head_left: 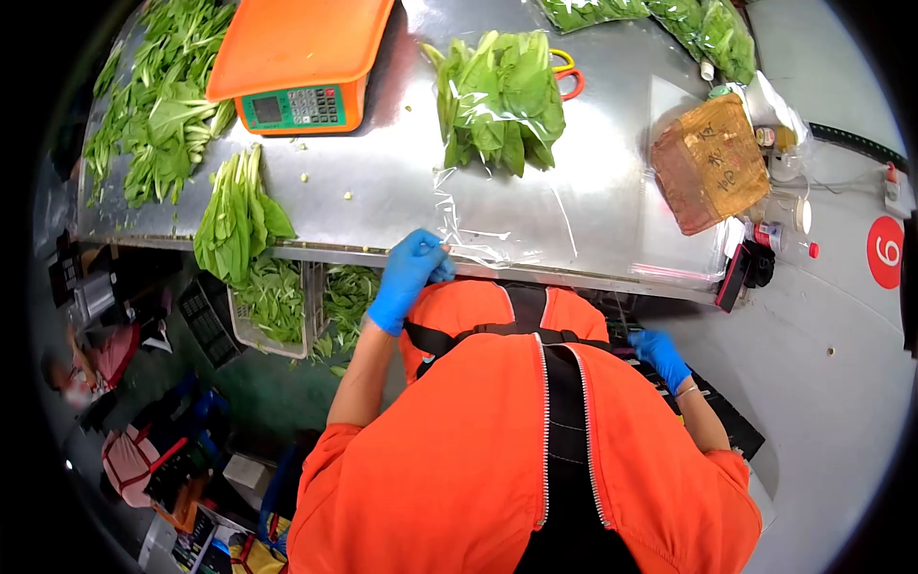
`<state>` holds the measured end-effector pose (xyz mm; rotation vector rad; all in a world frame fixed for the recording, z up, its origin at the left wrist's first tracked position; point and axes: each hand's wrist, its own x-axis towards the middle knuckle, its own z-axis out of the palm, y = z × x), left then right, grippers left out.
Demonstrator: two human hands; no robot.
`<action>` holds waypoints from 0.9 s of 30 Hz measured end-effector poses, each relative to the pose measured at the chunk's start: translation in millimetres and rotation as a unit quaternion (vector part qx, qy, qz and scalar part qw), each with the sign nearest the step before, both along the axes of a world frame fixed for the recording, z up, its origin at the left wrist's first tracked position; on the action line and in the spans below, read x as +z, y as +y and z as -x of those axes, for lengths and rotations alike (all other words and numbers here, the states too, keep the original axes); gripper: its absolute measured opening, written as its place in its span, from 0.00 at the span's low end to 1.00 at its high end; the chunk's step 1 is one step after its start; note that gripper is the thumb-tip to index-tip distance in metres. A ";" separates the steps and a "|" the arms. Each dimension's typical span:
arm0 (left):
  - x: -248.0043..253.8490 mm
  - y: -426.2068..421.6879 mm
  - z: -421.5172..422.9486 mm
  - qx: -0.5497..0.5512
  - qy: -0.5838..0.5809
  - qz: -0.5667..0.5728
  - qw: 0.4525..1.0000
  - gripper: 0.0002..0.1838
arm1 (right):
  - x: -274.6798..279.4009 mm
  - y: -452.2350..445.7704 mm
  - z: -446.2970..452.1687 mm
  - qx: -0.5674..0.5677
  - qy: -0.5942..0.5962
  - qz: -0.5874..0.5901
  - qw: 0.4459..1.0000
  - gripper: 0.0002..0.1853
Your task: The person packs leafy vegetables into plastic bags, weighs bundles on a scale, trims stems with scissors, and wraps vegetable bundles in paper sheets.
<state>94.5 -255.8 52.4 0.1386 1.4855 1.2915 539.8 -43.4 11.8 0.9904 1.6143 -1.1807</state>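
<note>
My left hand (413, 273), in a blue glove, is closed at the table's front edge, pinching the open end of a clear plastic bag (469, 234). Leafy greens (507, 100) fill the far part of that bag, which lies flat on the metal table (373, 201). Below the table edge, to the right of my body, is my right hand (660, 354), also gloved in blue. Its fingers point left beside a dark box; what they hold, if anything, is too small to tell.
An orange scale (296, 48) stands at the back left, beside a pile of greens (167, 115). One bunch (239, 215) overhangs the front edge above a crate (311, 311). Scissors (571, 77) lie behind the bag. A brown cardboard piece (712, 158) is at the right.
</note>
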 end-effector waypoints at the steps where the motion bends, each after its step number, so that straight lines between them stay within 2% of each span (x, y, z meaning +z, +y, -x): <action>1: 0.0 -1.2 1.6 -0.005 -0.002 -0.005 1.000 0.08 | -4.3 -0.9 -4.2 0.461 -0.053 -0.006 0.886 0.10; 2: 0.2 -3.6 4.0 -0.006 -0.006 0.010 1.000 0.08 | -1.2 -3.7 -15.4 0.456 -0.056 -0.009 0.888 0.10; 4: -1.0 -10.7 13.8 0.011 -0.016 0.064 0.998 0.10 | 23.4 -18.1 -10.9 0.278 -0.067 -0.244 0.927 0.17; 5: -7.0 -7.9 13.6 0.007 -0.013 0.059 0.998 0.10 | 19.0 -8.9 7.1 0.261 -0.024 -0.285 0.922 0.23; 6: -14.3 -6.7 10.4 0.001 0.236 0.044 0.971 0.13 | 37.5 0.2 49.0 0.174 0.078 -0.328 0.925 0.19; 7: -17.0 -6.6 8.8 -0.007 0.469 0.027 0.883 0.18 | 54.1 8.6 94.8 0.108 0.113 -0.344 0.926 0.13; 8: -15.5 -1.8 13.2 -0.062 0.575 -0.004 0.816 0.27 | 58.8 13.2 124.4 0.073 0.137 -0.395 0.905 0.13; 9: -17.4 3.9 15.7 -0.064 0.578 -0.008 0.813 0.27 | 56.8 17.7 146.5 0.027 0.226 -0.416 0.881 0.12; 10: -21.9 9.5 16.9 -0.095 0.631 -0.034 0.769 0.26 | 55.2 21.9 166.8 -0.018 0.313 -0.432 0.845 0.12; 12: -37.8 21.1 20.9 -0.109 0.715 -0.081 0.686 0.27 | 55.6 31.3 214.7 0.043 0.386 -0.481 0.786 0.18; 13: -41.4 24.5 22.2 -0.107 0.720 -0.085 0.681 0.27 | 50.7 33.1 231.2 0.024 0.402 -0.454 0.795 0.20; 15: -42.8 31.4 24.9 -0.128 0.770 -0.105 0.616 0.24 | 39.1 36.9 259.0 0.006 0.423 -0.430 0.798 0.23; 17: -39.2 37.5 25.4 -0.116 0.762 -0.124 0.624 0.21 | 29.8 40.8 279.3 0.067 0.497 -0.438 0.746 0.19; 18: -38.6 38.9 25.0 -0.111 0.755 -0.132 0.633 0.21 | 24.2 45.1 282.6 0.066 0.503 -0.440 0.741 0.19; 20: -34.8 38.9 25.8 -0.096 0.737 -0.143 0.654 0.18 | 14.5 54.0 288.8 0.101 0.577 -0.425 0.690 0.13; 21: -28.1 37.7 26.8 -0.095 0.741 -0.143 0.649 0.18 | 14.5 56.3 287.8 0.100 0.582 -0.426 0.686 0.13; 23: -13.4 37.4 29.3 -0.005 0.672 -0.151 0.725 0.15 | 17.0 59.6 274.6 -0.025 0.589 -0.334 0.735 0.08; 24: -4.5 38.9 30.7 0.019 0.662 -0.149 0.734 0.12 | 21.6 62.2 269.5 -0.032 0.596 -0.334 0.730 0.06; 27: 12.4 54.3 31.3 0.021 0.688 -0.179 0.703 0.09 | 33.0 55.5 263.8 -0.087 0.598 -0.304 0.736 0.05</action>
